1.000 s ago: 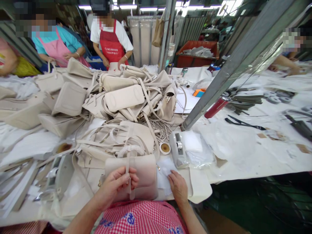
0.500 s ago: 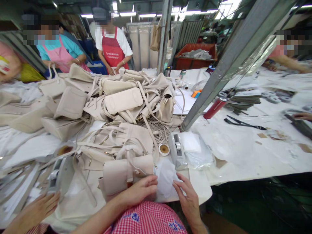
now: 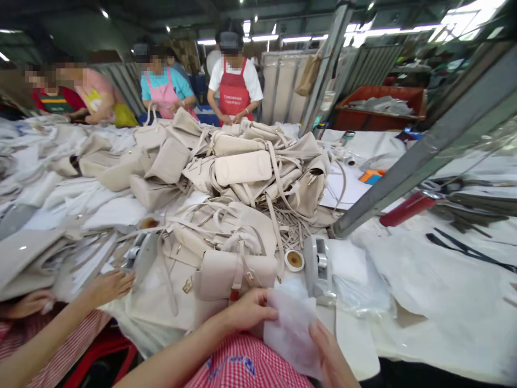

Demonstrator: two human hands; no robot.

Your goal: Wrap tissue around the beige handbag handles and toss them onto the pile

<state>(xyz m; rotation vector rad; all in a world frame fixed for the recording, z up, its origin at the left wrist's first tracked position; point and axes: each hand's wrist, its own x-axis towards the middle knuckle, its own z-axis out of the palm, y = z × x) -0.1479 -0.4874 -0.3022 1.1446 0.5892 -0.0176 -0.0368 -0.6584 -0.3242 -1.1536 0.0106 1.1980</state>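
A thin white sheet (image 3: 291,328) is held up between my two hands, just above the front edge of the table. My left hand (image 3: 251,311) pinches its left edge, thumb and fingers together. The sheet's right edge is in my right hand (image 3: 329,350), which is slightly blurred. Directly beyond my left hand lies a beige bag (image 3: 226,275) with a strap and a red-brown tab at its front. A round dish with brown contents (image 3: 294,261) and a grey tape dispenser (image 3: 319,269) stand behind the sheet.
Beige bags (image 3: 242,168) are heaped across the table's middle. A slanted metal post (image 3: 388,178) rises at the right, near a red cylinder (image 3: 407,208). Clear plastic packets (image 3: 363,285) lie right of the dispenser. A co-worker's hands (image 3: 109,285) are at the left; other people stand behind.
The white sheet, earlier low at the table edge, is now raised and spread between both hands. My left hand has closed on it. The view has turned left, showing more people and table there.
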